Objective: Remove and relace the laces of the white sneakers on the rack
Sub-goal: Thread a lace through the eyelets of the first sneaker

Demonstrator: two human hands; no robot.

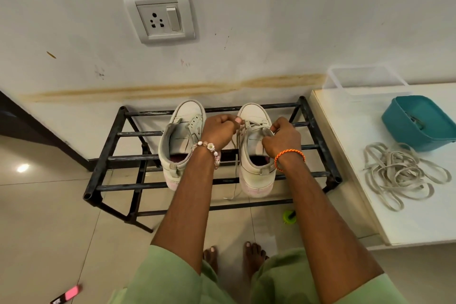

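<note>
On the rack, toes to the wall, both sneakers face me so the eyelets stay reachable. My left hand and right hand each pinch the right sneaker's lace; a spare lace waits on the bench.

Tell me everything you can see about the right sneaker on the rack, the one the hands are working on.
The right sneaker is a whitish, slightly soiled high-top with a pale pink sole edge. It stands upright on the bars of the black metal rack, toe toward the wall, heel toward the person. Its lace is partly in the eyelets; a loose end hangs down its left side, below the bars. The left hand pinches the lace near the eyelets, and the right hand grips the tongue area.
</note>
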